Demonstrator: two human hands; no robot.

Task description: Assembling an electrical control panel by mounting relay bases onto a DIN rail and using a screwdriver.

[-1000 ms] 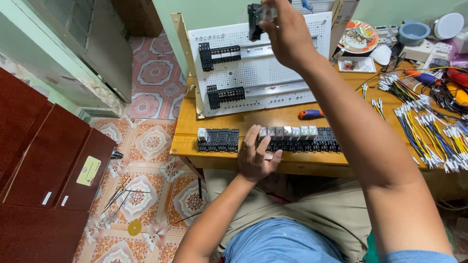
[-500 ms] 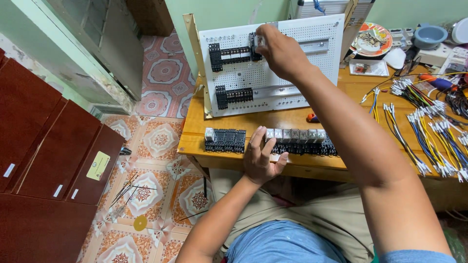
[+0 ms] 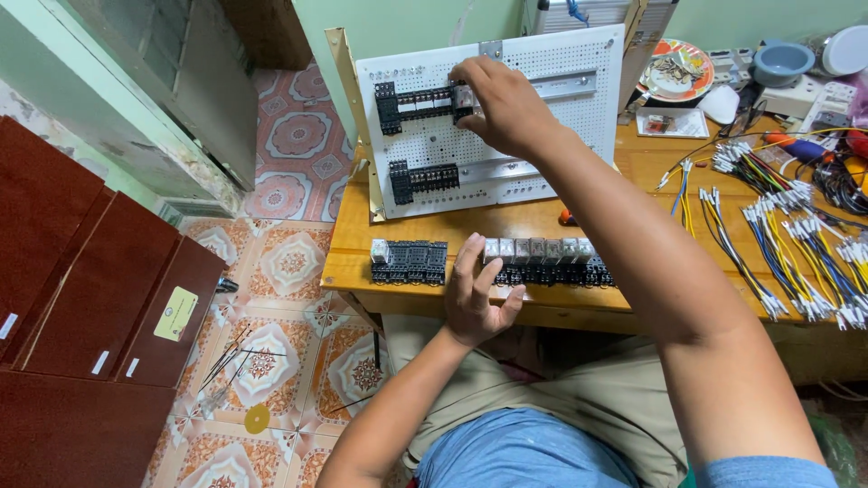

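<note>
The perforated panel is white, carrying 2 rows of black relay sockets. The table is honey-yellow wood. Wire bundles run yellow, blue and white. The floor tiles show a red-and-cream floral pattern — the cabinets are dark reddish-brown, the wall pale green.
</note>
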